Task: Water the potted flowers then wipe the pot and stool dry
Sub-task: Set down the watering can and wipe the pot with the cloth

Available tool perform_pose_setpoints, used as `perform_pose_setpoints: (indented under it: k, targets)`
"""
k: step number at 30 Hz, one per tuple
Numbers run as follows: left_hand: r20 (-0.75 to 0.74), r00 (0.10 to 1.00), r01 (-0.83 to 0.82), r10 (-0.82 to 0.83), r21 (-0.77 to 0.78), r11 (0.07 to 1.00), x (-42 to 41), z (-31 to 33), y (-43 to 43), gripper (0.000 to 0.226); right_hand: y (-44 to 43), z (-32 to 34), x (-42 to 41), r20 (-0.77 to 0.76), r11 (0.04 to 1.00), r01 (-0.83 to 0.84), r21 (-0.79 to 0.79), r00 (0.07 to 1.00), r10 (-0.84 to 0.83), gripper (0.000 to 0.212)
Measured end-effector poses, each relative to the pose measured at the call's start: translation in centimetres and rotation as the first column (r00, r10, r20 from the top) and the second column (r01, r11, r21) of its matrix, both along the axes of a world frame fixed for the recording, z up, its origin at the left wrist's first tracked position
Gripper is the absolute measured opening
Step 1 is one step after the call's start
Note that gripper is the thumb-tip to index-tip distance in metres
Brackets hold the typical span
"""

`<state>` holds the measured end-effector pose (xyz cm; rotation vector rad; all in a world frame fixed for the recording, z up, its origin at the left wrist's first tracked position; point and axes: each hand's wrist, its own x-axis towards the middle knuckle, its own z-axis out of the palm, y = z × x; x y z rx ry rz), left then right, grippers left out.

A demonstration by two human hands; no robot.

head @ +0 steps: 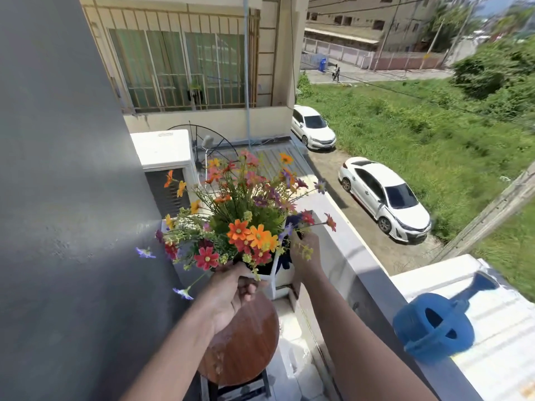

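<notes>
A white pot [269, 282] full of orange, red, pink and purple flowers [243, 218] is held up over the far edge of a round wooden stool [246, 345], whose top shows water drops. My left hand [231, 296] grips the pot's near rim. On the pot's right side, my right hand [304, 253] is closed on a dark blue cloth [285, 257] that lies against the pot wall; flower stems partly hide the fingers. A blue watering can [434, 328] stands on the balcony ledge to the right, apart from both hands.
A grey wall [63, 198] runs close along the left. The grey balcony ledge [356, 256] borders the right, with a drop to parked cars and grass beyond. A white air-conditioner unit [165, 149] sits behind the flowers. The floor strip between wall and ledge is narrow.
</notes>
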<state>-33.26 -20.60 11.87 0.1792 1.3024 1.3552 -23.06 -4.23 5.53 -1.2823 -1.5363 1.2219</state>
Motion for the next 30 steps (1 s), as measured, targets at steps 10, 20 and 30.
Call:
perform_pose_setpoints:
  k: [10, 20, 30]
  targets:
    - [-0.001, 0.992, -0.122, 0.123, 0.028, 0.992, -1.3, 0.5, 2.1, 0.025, -7.0, 1.4, 0.2, -0.07, 0.961, -0.041, 0.272, 0.996, 0.063, 0.03]
    - [0.031, 0.991, -0.131, 0.128, 0.088, 0.988, -1.3, 1.2, 2.2, 0.034, -7.6, -3.7, 1.1, -0.009, 0.998, -0.029, 0.05, 1.0, 0.029, 0.032]
    - [-0.033, 0.99, -0.133, 0.134, 0.032, 0.991, -0.8, 0.4, 2.1, 0.027, -6.5, 2.3, -0.2, -0.216, 0.99, -0.054, 0.13, 0.973, 0.082, 0.03]
